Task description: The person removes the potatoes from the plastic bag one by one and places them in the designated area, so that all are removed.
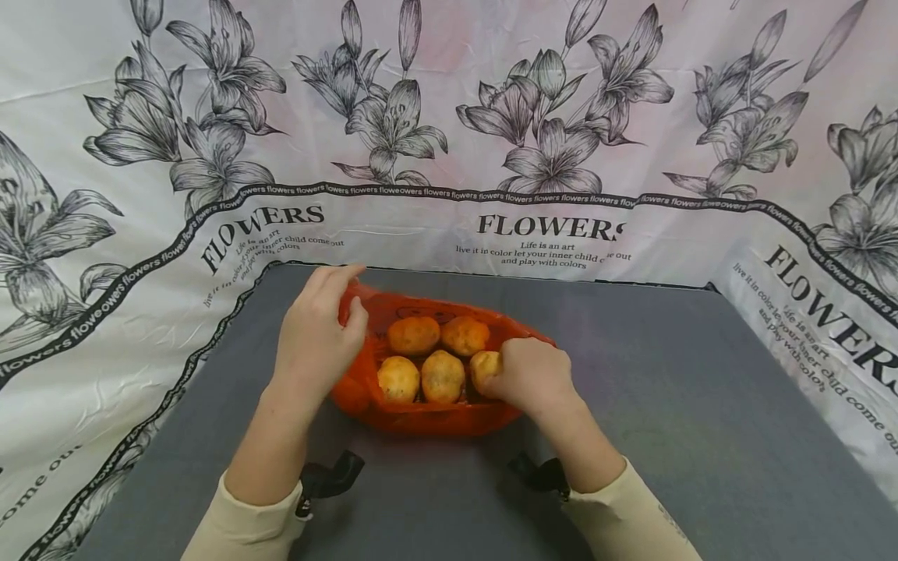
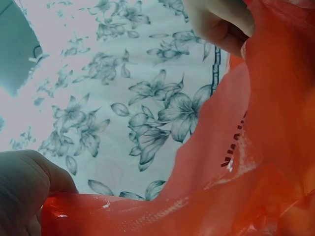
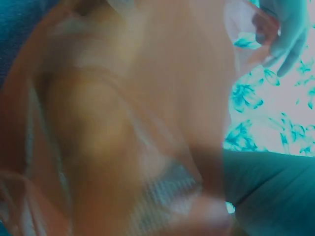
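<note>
An orange-red plastic bag lies wide-mouthed on the table, with several yellow-brown potatoes grouped inside it. My left hand grips the bag's left rim, thumb toward the opening. My right hand is curled at the right rim, against the rightmost potato, which it partly covers. In the left wrist view, the left hand holds the bag edge at lower left, and the right hand has curled fingers at the far edge. The right wrist view is filled by blurred, translucent bag film.
A dark grey tabletop surrounds the bag. White cloth with printed lilies and lettering hangs behind and along both sides. Black straps hang from the wrists near the cream sleeves.
</note>
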`<state>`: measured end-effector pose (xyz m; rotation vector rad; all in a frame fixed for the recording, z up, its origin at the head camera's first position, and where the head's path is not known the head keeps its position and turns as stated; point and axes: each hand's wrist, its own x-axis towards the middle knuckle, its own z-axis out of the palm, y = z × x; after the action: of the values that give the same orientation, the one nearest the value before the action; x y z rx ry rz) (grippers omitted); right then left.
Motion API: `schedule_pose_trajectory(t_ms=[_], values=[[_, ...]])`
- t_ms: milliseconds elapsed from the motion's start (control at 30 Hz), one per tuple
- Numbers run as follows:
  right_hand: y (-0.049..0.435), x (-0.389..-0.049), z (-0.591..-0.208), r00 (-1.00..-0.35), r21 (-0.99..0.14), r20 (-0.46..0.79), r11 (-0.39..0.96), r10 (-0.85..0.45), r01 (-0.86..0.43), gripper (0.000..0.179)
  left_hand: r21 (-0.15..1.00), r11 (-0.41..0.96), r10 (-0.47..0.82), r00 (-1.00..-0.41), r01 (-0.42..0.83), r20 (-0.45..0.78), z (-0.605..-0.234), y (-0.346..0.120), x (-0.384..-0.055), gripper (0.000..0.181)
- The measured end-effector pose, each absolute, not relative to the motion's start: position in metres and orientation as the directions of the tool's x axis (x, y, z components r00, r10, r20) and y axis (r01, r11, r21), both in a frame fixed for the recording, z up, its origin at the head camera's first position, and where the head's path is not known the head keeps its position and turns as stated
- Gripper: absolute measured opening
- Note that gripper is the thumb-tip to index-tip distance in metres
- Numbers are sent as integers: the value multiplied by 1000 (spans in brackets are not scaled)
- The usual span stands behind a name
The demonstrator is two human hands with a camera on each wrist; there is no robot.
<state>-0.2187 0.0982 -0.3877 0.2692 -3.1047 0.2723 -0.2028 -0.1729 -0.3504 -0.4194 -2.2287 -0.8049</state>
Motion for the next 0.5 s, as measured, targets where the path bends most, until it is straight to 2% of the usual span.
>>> schedule_pose_trajectory(t_ms=[300,500], values=[[114,-217,-371,-980,-345,35,918,-198,-198,16,411,756,49,-670,509,740,-344,-174,-199,35],[126,-220,-364,-974,-504,11,840,-228,-203,31,414,759,54,-681,504,730,-344,-174,-197,36]])
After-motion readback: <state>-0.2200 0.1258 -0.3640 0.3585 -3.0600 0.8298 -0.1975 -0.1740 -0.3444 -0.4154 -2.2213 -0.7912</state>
